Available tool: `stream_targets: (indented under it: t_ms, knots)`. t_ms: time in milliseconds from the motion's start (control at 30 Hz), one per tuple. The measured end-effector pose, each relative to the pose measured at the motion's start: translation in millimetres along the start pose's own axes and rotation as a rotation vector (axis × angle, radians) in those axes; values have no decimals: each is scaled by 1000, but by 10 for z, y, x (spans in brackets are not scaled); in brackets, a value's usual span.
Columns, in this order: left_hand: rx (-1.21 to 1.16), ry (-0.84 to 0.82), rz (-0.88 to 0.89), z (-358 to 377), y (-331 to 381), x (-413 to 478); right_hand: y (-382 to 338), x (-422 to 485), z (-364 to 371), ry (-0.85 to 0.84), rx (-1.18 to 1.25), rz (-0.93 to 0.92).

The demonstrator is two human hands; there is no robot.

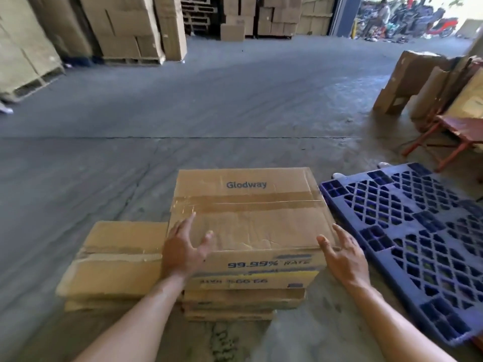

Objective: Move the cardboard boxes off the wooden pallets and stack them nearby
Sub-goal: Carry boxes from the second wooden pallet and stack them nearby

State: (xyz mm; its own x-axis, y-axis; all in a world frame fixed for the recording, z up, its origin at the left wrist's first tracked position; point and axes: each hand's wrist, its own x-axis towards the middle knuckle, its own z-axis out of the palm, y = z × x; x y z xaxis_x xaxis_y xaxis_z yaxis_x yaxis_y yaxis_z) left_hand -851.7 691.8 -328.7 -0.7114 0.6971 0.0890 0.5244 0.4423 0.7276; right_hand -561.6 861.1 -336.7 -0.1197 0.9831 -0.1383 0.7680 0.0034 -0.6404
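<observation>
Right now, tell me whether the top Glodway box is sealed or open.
Sealed. The Glodway box has its flaps lying flat and closed, with brown tape running along their seam across the top.

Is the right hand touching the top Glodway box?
Cannot tell. In the head view the right hand, fingers spread, overlaps the near right corner of the top Glodway box, but this downward angle shows neither contact nor a gap.

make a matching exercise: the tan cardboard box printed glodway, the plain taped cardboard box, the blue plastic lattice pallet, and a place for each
1 tan cardboard box printed Glodway
2 plain taped cardboard box
3 blue plastic lattice pallet

a flat on the floor, right side
b top of the middle stack
c lower, left of that stack

Pairs: 1-b, 2-c, 3-a
</observation>
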Motion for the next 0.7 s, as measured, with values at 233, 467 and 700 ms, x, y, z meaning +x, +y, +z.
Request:
stream_targets:
  t_ms: [233, 467, 700]
  knots:
    - [123, 27, -257, 171, -343, 168, 189, 477, 117, -108, 102, 53]
    - [22, 110, -339, 314, -517, 339, 189, 584, 262, -27, 379, 123]
    - [-256, 194, -365, 317, -691, 241, 333, 541, 351, -50, 641, 204]
